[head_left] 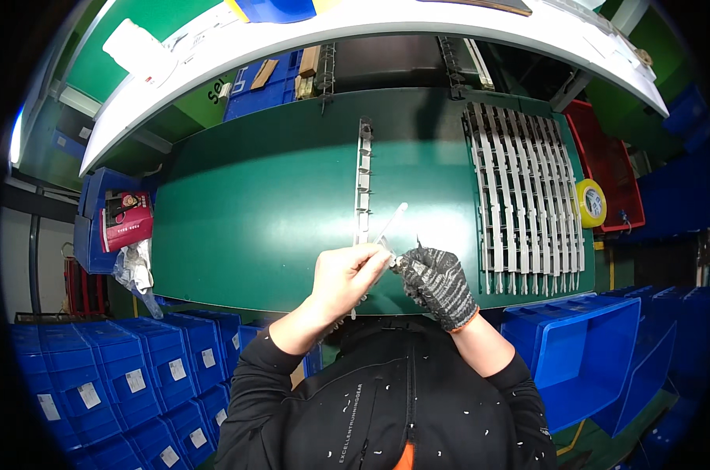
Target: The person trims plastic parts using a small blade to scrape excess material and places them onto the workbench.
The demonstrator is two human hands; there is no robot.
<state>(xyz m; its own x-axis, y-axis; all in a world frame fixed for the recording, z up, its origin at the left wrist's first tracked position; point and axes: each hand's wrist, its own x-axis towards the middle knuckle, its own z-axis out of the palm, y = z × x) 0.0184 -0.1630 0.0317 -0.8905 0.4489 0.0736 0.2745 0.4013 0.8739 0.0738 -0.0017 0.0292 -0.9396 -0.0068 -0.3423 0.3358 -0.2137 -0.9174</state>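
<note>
My bare left hand [345,272] pinches the near end of a thin white plastic strip [392,222] that slants up and to the right over the green table [261,204]. My right hand [437,283], in a grey speckled glove, is closed around a small tool whose tip meets the strip at my left fingertips. The tool itself is mostly hidden in the glove. Just beyond my hands a long grey toothed plastic part [363,176] lies straight on the table, pointing away from me.
Several similar grey strips lie in a row [523,196] on the table's right. A yellow tape roll [591,202] sits by a red bin [610,168]. Blue bins [578,352] stand on both sides below; a white curved shelf [355,35] arcs overhead.
</note>
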